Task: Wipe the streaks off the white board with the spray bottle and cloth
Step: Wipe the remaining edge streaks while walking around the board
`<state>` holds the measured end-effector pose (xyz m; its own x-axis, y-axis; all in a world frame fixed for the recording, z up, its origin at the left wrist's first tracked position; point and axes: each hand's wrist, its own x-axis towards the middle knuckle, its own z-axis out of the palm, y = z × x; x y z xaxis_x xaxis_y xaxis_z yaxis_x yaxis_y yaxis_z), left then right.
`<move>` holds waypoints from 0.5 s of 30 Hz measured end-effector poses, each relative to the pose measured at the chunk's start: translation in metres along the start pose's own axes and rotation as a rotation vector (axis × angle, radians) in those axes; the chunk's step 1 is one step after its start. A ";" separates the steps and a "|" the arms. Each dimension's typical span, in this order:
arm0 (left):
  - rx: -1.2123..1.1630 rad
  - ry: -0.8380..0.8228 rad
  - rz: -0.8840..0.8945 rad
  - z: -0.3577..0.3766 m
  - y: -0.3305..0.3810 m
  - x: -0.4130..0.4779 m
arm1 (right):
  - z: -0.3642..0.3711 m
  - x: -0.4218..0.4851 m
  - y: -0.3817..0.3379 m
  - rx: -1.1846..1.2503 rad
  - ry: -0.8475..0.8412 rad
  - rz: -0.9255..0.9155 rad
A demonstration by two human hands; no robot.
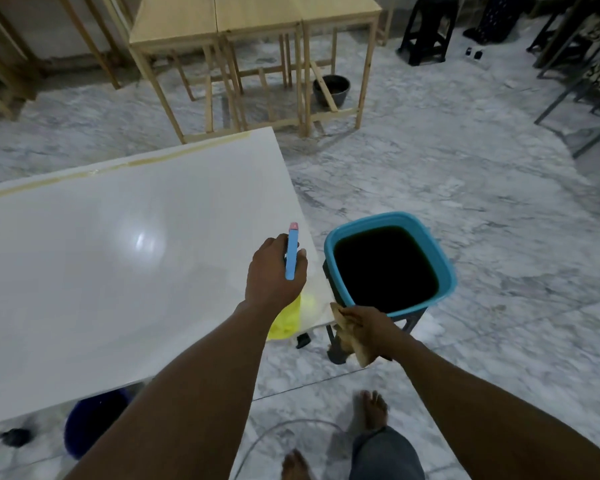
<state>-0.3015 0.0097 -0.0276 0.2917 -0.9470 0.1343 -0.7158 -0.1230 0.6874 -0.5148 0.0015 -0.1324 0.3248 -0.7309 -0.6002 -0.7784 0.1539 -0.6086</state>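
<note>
The white board [111, 265] lies flat and glossy, filling the left half of the view, with a tan strip along its far edge. My left hand [274, 271] grips the spray bottle [291, 252] over the board's right end; its blue head points away from me and its yellow body hangs below my wrist. My right hand [364, 322] holds a crumpled tan cloth [352, 337] just off the board's right corner, beside the bin.
A blue-rimmed bin [388, 261] with a dark inside stands on a dark stool right of the board. Wooden tables [253, 36] stand beyond, with a dark bucket [330, 90] under them. A blue tub [94, 420] sits beneath the board. My bare feet are on the marble floor.
</note>
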 end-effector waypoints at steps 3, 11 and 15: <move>0.017 -0.067 0.023 0.003 0.024 0.007 | -0.052 -0.013 -0.013 0.346 -0.018 0.209; 0.081 -0.075 0.078 0.055 0.117 0.057 | -0.199 -0.036 0.003 1.318 -0.058 0.211; 0.116 -0.096 0.085 0.101 0.175 0.085 | -0.274 -0.035 0.042 1.417 -0.115 0.102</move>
<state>-0.4664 -0.1228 0.0323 0.1686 -0.9788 0.1161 -0.8057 -0.0691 0.5883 -0.7062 -0.1488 0.0056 0.3958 -0.6297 -0.6684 0.3637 0.7758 -0.5156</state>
